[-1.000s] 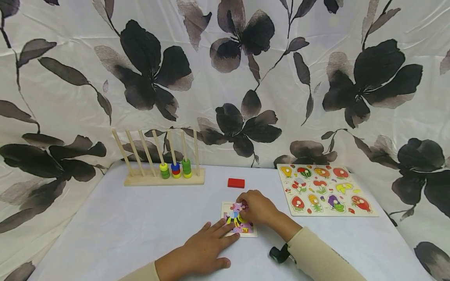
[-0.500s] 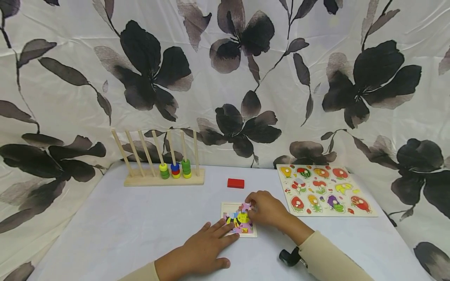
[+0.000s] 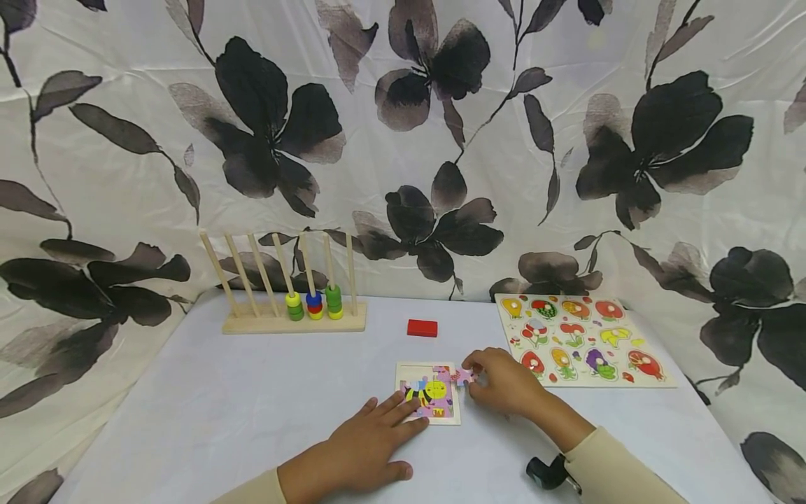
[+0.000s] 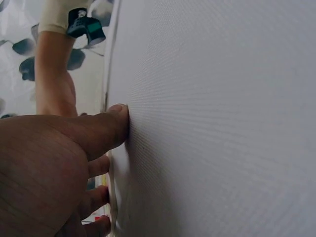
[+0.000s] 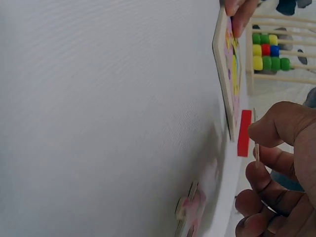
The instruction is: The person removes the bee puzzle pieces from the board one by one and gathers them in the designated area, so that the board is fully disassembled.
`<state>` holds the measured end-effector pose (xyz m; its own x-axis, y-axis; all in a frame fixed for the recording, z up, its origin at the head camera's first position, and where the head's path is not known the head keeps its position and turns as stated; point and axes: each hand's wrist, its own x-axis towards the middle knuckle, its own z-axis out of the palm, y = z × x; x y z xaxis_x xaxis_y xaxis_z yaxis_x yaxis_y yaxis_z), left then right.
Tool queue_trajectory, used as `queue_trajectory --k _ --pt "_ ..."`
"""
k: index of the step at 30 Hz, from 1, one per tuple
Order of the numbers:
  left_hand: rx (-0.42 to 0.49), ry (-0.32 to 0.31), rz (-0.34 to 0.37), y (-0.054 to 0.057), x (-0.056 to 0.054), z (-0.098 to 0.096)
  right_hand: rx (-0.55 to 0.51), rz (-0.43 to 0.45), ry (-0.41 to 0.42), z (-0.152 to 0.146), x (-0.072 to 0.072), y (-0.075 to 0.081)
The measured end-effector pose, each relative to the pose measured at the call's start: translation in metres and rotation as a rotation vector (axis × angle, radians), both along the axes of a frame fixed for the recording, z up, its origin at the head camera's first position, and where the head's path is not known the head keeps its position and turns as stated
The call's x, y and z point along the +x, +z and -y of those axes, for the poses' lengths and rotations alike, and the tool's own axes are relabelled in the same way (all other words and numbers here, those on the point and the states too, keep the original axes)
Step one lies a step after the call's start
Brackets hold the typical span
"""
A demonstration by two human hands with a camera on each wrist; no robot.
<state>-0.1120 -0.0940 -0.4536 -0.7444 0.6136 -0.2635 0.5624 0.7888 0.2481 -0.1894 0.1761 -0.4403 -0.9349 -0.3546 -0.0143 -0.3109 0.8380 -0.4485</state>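
Note:
A small square jigsaw puzzle (image 3: 447, 420) with a bee picture lies in a pale frame on the white table. My left hand (image 3: 371, 441) rests flat, its fingertips over the puzzle's lower left corner and its thumb spread on the cloth. Just right of the frame, my right hand (image 3: 506, 385) pinches a pink puzzle piece (image 3: 462, 376) between thumb and fingers. In the right wrist view that piece shows only as a thin edge, raised off the table. Part of the puzzle's top row shows bare frame backing. The left fingers hide its lower left corner.
A red block (image 3: 422, 328) lies behind the puzzle. At the back left stands a wooden peg rack (image 3: 252, 325) with coloured beads on several pegs. A fruit peg board (image 3: 595, 381) lies at the back right, near my right hand. A floral cloth (image 3: 403, 154) hangs behind the table.
My right hand has pulled the pink piece out of the puzzle's top row and moved right, past the frame's edge. My left hand has stayed in place.

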Motion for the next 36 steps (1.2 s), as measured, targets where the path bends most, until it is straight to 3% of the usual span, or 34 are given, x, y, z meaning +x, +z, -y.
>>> queue_trajectory --k 25,36 --pt "0.021 -0.004 0.0 -0.001 0.002 0.0 0.002 -0.019 -0.007 -0.06 0.021 -0.002" --pt "0.022 -0.009 0.004 -0.003 0.001 0.001 0.017 0.02 -0.022 -0.082 0.026 -0.001"
